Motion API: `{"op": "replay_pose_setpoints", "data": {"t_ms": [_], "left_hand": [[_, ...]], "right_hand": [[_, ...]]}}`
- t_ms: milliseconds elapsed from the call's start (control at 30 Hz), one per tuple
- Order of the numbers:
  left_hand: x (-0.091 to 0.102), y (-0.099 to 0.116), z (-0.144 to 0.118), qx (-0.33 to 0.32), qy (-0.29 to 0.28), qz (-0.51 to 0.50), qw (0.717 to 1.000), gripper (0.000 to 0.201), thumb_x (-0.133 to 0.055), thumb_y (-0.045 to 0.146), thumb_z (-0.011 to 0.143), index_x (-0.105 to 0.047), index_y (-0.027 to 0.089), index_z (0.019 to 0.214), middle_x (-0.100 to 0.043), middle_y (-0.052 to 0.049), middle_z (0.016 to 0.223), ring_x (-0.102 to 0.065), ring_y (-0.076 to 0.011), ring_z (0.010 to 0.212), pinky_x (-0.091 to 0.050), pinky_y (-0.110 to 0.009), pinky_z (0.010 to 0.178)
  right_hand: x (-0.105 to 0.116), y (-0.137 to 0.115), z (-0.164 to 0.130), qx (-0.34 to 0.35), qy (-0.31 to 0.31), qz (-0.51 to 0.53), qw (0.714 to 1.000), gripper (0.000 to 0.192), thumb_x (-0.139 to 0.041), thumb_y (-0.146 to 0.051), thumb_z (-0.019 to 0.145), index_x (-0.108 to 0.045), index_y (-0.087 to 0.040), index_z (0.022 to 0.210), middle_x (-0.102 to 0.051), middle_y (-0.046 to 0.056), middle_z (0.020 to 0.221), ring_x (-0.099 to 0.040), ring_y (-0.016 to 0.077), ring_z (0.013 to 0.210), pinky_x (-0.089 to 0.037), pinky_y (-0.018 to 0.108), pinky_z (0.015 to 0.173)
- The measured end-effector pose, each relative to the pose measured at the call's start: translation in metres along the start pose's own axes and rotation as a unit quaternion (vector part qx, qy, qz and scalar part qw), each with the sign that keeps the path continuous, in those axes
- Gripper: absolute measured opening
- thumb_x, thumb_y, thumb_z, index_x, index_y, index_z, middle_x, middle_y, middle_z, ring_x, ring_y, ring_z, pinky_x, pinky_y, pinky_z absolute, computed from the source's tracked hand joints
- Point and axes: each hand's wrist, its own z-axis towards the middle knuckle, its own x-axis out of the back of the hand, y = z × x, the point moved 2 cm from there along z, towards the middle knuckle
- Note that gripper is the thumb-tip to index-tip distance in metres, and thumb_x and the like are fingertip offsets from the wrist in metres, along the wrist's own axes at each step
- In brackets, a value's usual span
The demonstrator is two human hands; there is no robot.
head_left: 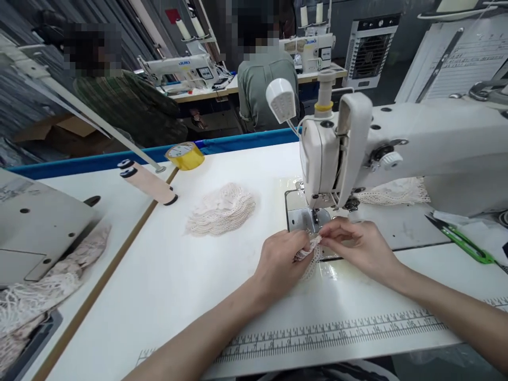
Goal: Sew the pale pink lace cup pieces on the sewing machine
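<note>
A strip of cream lace trim (310, 269) is gripped between both hands, just in front of the presser foot (315, 216) of a white sewing machine (428, 143). My left hand (281, 260) is closed on the gathered lace from the left. From the right, my right hand (359, 243) pinches the upper end of the same strip between thumb and fingertips. Part of the lace hangs below the fingers onto the table edge of the metal plate. To the left lies a pile of lace pieces (222, 209), and more lace (397, 190) rests behind the needle area.
Green thread snips (468, 243) lie at the right. Yellow tape (184, 155) and pink thread cones (148, 182) stand at the back left. A printed ruler (329, 337) runs along the front edge. Two people sit beyond the blue-edged table, near other sewing machines (182, 69).
</note>
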Motion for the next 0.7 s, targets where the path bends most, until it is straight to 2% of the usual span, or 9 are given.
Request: {"op": "replay_pose_setpoints", "data": {"t_ms": [100, 267, 467, 700], "left_hand": [[0.0011, 0.0002, -0.0006, 0.009, 0.001, -0.019, 1.0, 0.025, -0.052, 0.012, 0.082, -0.036, 0.019, 0.064, -0.041, 0.007, 0.055, -0.036, -0.0063, 0.049, -0.027, -0.019, 0.047], [0.0011, -0.0003, -0.0014, 0.016, -0.001, -0.039, 0.999, 0.025, -0.054, 0.011, 0.081, -0.036, 0.019, 0.065, -0.039, 0.007, 0.056, -0.034, -0.0056, 0.049, -0.026, -0.018, 0.046], [0.001, -0.001, -0.0022, 0.021, -0.006, -0.039, 0.999, 0.024, -0.052, 0.013, 0.084, -0.038, 0.019, 0.066, -0.041, 0.007, 0.056, -0.035, -0.0056, 0.047, -0.026, -0.018, 0.046], [0.0022, -0.0007, -0.0011, 0.013, -0.006, -0.05, 0.999, 0.025, -0.053, 0.011, 0.083, -0.037, 0.019, 0.067, -0.04, 0.007, 0.057, -0.034, -0.0059, 0.049, -0.026, -0.018, 0.047]], "right_hand": [[-0.0001, -0.0028, -0.0009, 0.027, -0.008, -0.015, 0.999, 0.008, -0.062, -0.028, 0.083, -0.065, -0.021, 0.085, -0.068, -0.001, 0.08, -0.066, 0.0145, 0.075, -0.057, 0.027, 0.073], [0.0008, -0.0049, -0.0009, 0.02, -0.006, -0.021, 1.0, 0.006, -0.061, -0.027, 0.083, -0.063, -0.021, 0.084, -0.067, -0.001, 0.078, -0.065, 0.0141, 0.073, -0.057, 0.026, 0.07], [0.0008, -0.008, -0.0015, 0.046, -0.014, -0.043, 0.998, 0.006, -0.061, -0.024, 0.084, -0.064, -0.023, 0.089, -0.069, -0.002, 0.081, -0.067, 0.0132, 0.076, -0.057, 0.025, 0.072], [0.0003, -0.0078, -0.0011, 0.028, -0.018, -0.037, 0.999, 0.004, -0.062, -0.025, 0.083, -0.062, -0.022, 0.086, -0.068, -0.001, 0.079, -0.067, 0.0142, 0.075, -0.058, 0.027, 0.072]]}}
